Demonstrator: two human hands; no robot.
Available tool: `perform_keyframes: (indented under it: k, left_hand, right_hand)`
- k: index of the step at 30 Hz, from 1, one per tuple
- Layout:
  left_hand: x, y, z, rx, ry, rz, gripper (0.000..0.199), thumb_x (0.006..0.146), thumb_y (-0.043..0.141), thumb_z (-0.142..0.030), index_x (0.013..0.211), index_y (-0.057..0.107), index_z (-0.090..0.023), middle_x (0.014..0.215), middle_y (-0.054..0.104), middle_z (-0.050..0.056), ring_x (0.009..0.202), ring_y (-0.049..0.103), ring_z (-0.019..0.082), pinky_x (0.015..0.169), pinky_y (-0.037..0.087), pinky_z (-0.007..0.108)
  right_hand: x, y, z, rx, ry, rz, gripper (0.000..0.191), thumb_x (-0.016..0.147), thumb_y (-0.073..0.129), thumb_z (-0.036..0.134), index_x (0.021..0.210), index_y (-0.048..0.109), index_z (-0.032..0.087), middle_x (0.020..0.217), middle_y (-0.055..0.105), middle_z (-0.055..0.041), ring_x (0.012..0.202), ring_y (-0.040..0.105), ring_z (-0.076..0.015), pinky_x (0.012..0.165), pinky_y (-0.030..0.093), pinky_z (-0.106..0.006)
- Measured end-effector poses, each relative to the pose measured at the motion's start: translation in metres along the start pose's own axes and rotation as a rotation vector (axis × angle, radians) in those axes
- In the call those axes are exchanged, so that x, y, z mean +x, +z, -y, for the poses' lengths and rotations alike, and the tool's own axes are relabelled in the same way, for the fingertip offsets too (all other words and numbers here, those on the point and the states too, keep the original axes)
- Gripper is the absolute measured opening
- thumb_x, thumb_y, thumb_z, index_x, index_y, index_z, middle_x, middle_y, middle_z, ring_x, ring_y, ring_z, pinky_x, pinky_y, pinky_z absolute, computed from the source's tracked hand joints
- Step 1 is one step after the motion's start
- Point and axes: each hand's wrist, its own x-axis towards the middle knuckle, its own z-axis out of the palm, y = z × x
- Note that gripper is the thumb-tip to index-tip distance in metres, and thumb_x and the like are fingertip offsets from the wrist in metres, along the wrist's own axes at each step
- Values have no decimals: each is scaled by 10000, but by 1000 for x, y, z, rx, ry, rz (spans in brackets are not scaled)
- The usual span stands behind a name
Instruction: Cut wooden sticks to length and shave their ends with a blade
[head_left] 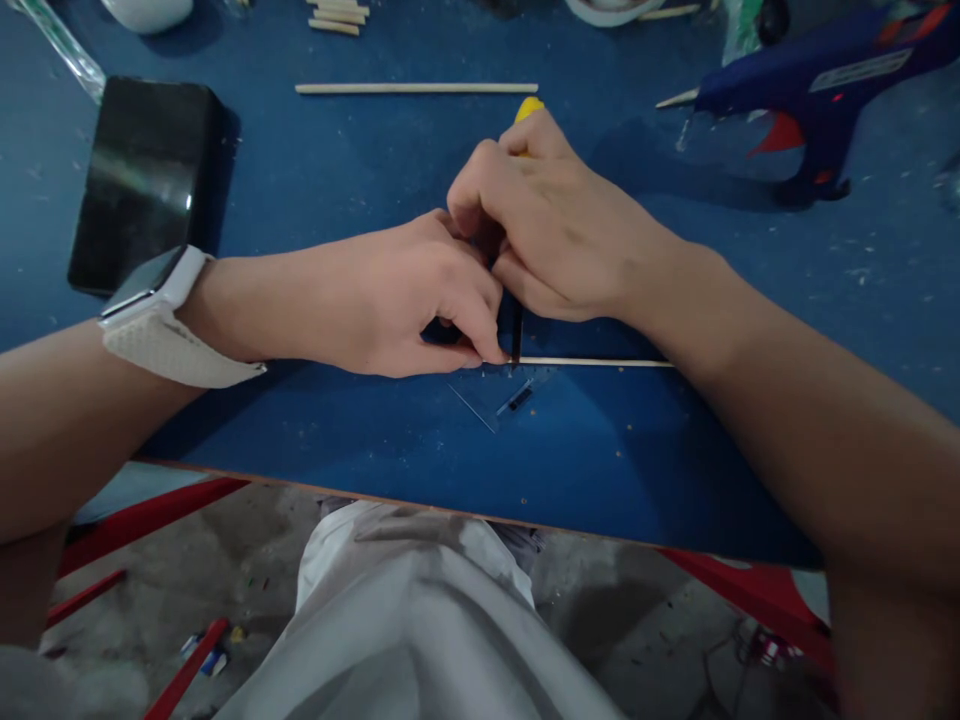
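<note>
- Blue counter (337,450), seen from above.
- Right grip (555,220) clenches a yellow tool (529,108); a dark blade (517,330) meets the thin stick (600,362).
- Left grip (427,290) pins this stick to the counter.
- Beyond lie another stick (416,89), glue gun (817,85), black box (142,180).

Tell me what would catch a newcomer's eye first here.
First, the centre: the right hand grips a yellow-ended tool, and a dark, blade-like strip below it meets a thin stick held by the left hand. Then the blue glue gun at upper right, and the glossy black box on the left, beyond the white watch.
</note>
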Motion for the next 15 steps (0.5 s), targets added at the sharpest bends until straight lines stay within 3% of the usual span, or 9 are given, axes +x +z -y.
perform_keyframes:
  k: [4, 9, 15]
  left_hand:
    - [-1, 0, 0, 7, -9, 2, 298, 1238, 754, -358, 1224, 1045, -419, 1160, 1003, 0, 1066, 924, 243, 1118, 721, 403]
    - [0, -1, -1, 29, 61, -6, 326, 1261, 727, -298, 1224, 1052, -308, 1139, 1000, 34, 1043, 919, 234, 1145, 714, 409]
    - [0, 1, -1, 1, -1, -23, 305, 1234, 759, -338, 1204, 1046, -436, 1148, 1003, -17, 1085, 935, 252, 1230, 695, 424]
  right_hand:
    - [0, 2, 0, 47, 15, 1, 317, 1051, 468, 134, 1296, 440, 332, 988, 668, 47, 817, 595, -272, 1183, 566, -597]
    - [0, 3, 0, 52, -6, -10, 274, 1092, 472, 170, 1312, 465, 333, 980, 685, 51, 823, 610, -258, 1179, 556, -568]
    - [-1, 0, -1, 24, -18, 2, 284, 1112, 449, 157, 1325, 457, 344, 970, 690, 50, 869, 674, -269, 1165, 585, -550]
